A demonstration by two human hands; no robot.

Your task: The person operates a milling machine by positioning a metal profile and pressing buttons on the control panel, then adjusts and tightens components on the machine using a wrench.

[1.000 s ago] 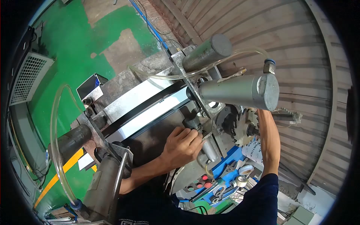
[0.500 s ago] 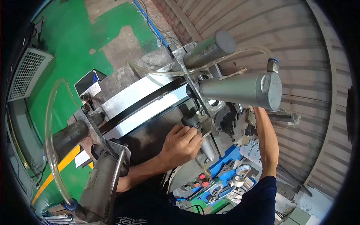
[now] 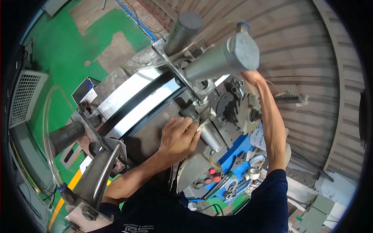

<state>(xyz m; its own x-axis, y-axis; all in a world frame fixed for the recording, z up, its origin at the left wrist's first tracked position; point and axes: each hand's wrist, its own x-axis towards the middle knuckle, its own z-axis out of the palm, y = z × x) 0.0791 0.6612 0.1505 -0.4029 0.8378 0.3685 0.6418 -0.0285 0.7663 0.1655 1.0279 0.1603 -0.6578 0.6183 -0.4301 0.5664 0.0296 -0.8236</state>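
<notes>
1. Head view, left side of the work: the left hand (image 3: 180,136) lies at a dark fitting (image 3: 189,112) above a small silver cylinder (image 3: 211,139), its fingers bent and close together against the metal; I cannot tell whether they clamp on it or only rest there

2. Head view, right side: the right hand (image 3: 253,77) reaches behind the large cylinder (image 3: 211,62), which hides its fingers, so I cannot tell whether they are apart, together or clamped on anything

3. Head view, the strip: a long pale strip (image 3: 149,101) lies across the machine, passing beneath the upper metal plate (image 3: 165,54) and well apart from the tools (image 3: 232,186) below

4. Head view, handling: in my judgement, good work here calls for a light, steady left touch, with fingertips kept out of any gap between fitting and strip; the right forearm (image 3: 274,128) crosses near a toothed disc (image 3: 247,118), so I would keep skin and sleeve (image 3: 272,190) well away from its teeth

5. Head view, limits: the left thumb is out of sight, lettering on the strip is too small to read, and the pale piece near the right hand is perhaps the same strip continuing
</notes>
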